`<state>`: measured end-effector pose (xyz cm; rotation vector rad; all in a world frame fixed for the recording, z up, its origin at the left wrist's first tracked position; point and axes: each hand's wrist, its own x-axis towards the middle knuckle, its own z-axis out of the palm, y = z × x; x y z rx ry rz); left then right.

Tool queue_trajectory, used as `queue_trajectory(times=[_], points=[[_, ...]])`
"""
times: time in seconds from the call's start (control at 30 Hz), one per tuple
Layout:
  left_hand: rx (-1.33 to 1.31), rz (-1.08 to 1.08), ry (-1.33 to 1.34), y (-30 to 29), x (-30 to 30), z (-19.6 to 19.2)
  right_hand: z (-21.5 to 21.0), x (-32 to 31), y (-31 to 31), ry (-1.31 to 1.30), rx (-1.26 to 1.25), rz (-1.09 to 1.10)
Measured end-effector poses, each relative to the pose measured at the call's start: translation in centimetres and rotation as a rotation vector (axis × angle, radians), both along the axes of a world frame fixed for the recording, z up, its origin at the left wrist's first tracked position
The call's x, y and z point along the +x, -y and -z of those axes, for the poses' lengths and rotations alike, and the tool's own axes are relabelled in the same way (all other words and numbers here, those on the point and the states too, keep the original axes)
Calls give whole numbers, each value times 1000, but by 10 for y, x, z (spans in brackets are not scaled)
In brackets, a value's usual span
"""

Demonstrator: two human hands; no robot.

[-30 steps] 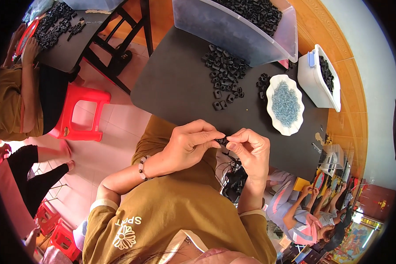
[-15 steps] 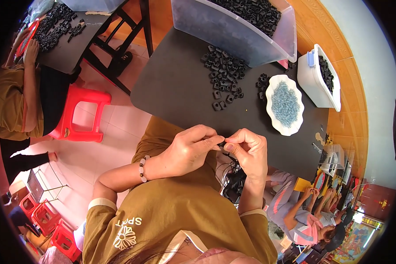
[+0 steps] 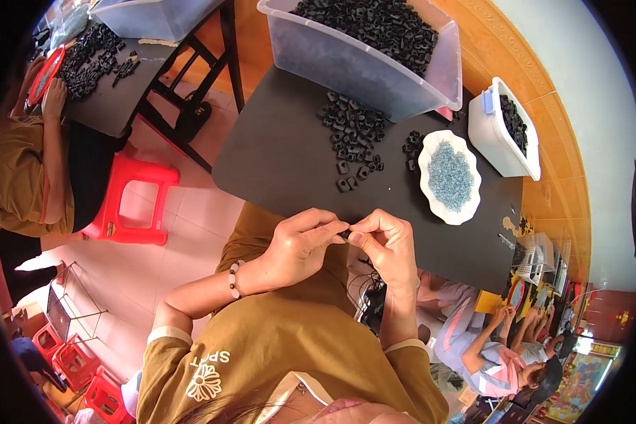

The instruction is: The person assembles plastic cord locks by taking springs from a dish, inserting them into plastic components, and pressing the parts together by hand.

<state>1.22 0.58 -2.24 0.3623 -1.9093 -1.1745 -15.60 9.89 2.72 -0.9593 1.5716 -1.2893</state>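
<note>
A small black part [image 3: 345,232] is pinched between the fingertips of the left hand [image 3: 300,247] and the right hand [image 3: 387,244], both clenched on it, just off the near edge of the black table [image 3: 275,155]. It looks light, stiff and easy to drop, best held by its sides; its long axis and facing are too small to tell. Farther on lie loose black parts [image 3: 352,141], a white dish of bluish screws [image 3: 449,177], and a clear bin [image 3: 360,53] at the far edge.
</note>
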Motion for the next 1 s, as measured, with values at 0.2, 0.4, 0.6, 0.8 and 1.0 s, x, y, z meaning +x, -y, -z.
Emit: queue_trajectory(times=[0.2,0.4,0.6,0.8,1.0], points=[[-21,46,7,-1,2,-8,-1,-2,-10,89,-14,44],[-56,47,-36,-4,0,-16,-10,0,-17,41,-37,44],[2,21,-6,-9,-3,-7,-1,8,-14,41,-58,78],[72,-1,-24,-3,-3,-17,5,-5,-11,235,-86,2],[107,-50,-143,0,-8,-24,11,-2,-9,433,-151,-114]])
